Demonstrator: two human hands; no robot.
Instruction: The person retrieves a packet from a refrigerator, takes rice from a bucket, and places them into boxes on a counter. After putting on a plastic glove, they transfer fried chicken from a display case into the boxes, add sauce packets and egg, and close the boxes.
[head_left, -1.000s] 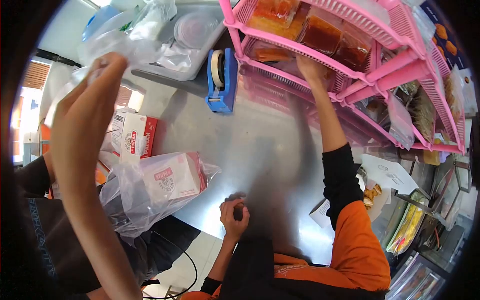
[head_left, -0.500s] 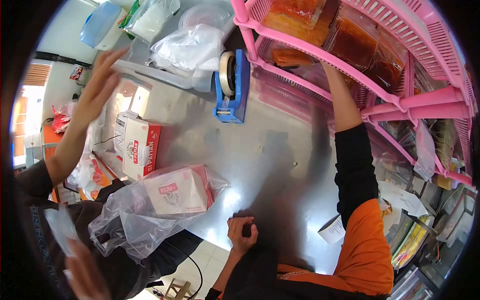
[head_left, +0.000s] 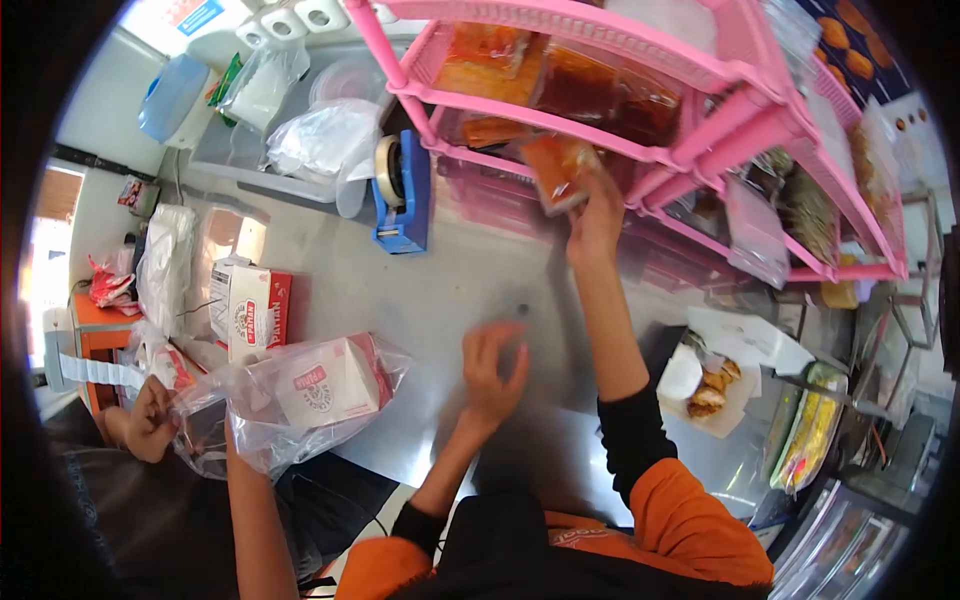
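Right now my right hand (head_left: 597, 215) is up at the pink plastic slatted rack (head_left: 640, 55), fingers pinched around a small clear packet of orange-red stuff (head_left: 556, 170), w/ the packet held just in front of the rack's lower shelf edge. Left hand (head_left: 493, 362) hovers over the shiny metal counter (head_left: 440, 290), fingers spread & loosely curled, gripping nothing; blurred, so can't tell if it touches the surface. More clear packs of red-orange stuff (head_left: 600, 90) sit on the rack shelf above. Left of the rack, a blue tape dispenser w/ a beige roll (head_left: 400, 195) stands on the counter, near a pile of clear plastic bags (head_left: 325, 140). Nearer the counter's left edge, a white-and-red cardboard box (head_left: 250, 312) lies flat, & just beside it a second box inside a clear plastic bag (head_left: 300, 395). Another person's hand (head_left: 152, 420) holds that bag's edge. On my right, a white paper tray of fried bits (head_left: 715, 385) sits near my right elbow.
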